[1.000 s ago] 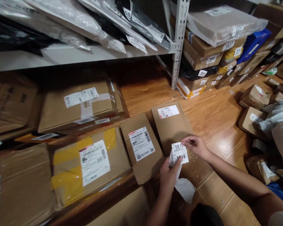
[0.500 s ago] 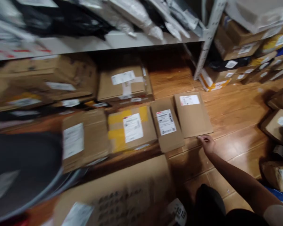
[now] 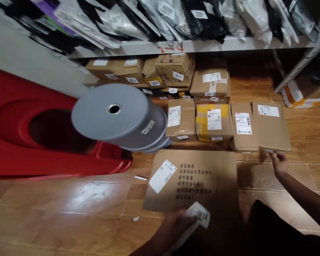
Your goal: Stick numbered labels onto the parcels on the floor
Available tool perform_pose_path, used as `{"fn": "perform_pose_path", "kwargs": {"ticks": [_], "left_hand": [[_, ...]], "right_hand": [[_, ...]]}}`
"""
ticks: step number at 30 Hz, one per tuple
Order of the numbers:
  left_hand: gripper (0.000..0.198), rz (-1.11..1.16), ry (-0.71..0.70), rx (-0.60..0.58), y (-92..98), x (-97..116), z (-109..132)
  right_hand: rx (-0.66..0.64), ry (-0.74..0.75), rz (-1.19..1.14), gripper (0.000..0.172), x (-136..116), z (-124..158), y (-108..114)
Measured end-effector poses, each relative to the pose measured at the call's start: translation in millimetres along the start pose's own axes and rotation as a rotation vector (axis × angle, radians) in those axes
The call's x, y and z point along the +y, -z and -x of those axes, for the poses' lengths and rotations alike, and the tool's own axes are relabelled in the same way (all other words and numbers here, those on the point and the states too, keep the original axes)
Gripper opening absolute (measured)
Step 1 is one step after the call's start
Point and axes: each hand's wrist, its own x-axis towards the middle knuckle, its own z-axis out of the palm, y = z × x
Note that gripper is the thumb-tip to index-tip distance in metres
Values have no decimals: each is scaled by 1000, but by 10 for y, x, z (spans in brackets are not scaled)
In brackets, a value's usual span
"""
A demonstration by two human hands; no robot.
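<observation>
In the head view my left hand is closed on a strip of white labels; its top label reads 5018. The strip hangs in front of a big flat carton with dark printed writing and a white shipping label. My right hand is at the lower front edge of a flat brown box. Its fingers are drawn together at a small white label on that edge. Left of this box stand a narrow brown box and a box with yellow tape.
A grey round stool and a red moulded plastic piece stand at the left. Above the boxes runs a white shelf loaded with bagged parcels. More cartons sit under it. A shelf post rises at the right.
My view has swung left, bringing in the red plastic piece and the whole stool. My left hand with the label strip shows more fully. My right hand stays at the flat box's front edge.
</observation>
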Motion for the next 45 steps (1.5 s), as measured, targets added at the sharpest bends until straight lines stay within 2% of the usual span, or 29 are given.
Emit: {"fn": "perform_pose_path", "kwargs": {"ticks": [1,2,3,5,6,8,11,17,22,26,34,40,42,45], "left_hand": [[32,43,-36,7,-10,32,-48],[33,93,-73,10,-36,73,-103],[35,146,-112,7,-75,116,-158],[35,231,-172,-3,-176,188,-248],[34,252,-186,-12,-227,209,-277],[32,272,-191,-35,-307,213,-297],[27,369,-174,-25,-335,158,-262],[36,575,-101,46,-253,103,-161],[43,663,-48,121,-278,135,-109],[40,633,-77,72,-284,182,-54],[45,647,-9,41,-259,198,-42],[43,580,-52,45,-302,224,-118],[35,477,-66,32,-291,198,-154],[33,326,-99,76,-189,90,-197]], "right_hand": [[-67,-23,3,62,-162,150,55],[-195,-44,-7,61,-354,347,105],[-447,-36,-50,56,-565,582,148],[-1069,-13,-122,46,-996,1096,197],[-1242,-12,-142,45,-1191,1339,199],[-1374,-13,-149,33,-1496,1721,154],[-1383,-28,-166,32,-1721,1980,8],[-1334,-34,-216,38,-1820,2042,-244],[-1288,6,-258,38,-1872,2165,-314],[-1202,109,-245,34,-1914,2181,-324],[-1163,168,-230,29,-1997,2053,-287],[-1172,181,-234,24,-1981,2049,-299],[-1186,181,-254,24,-1917,1916,-275],[-1265,160,-263,24,-1677,1431,-115]]}}
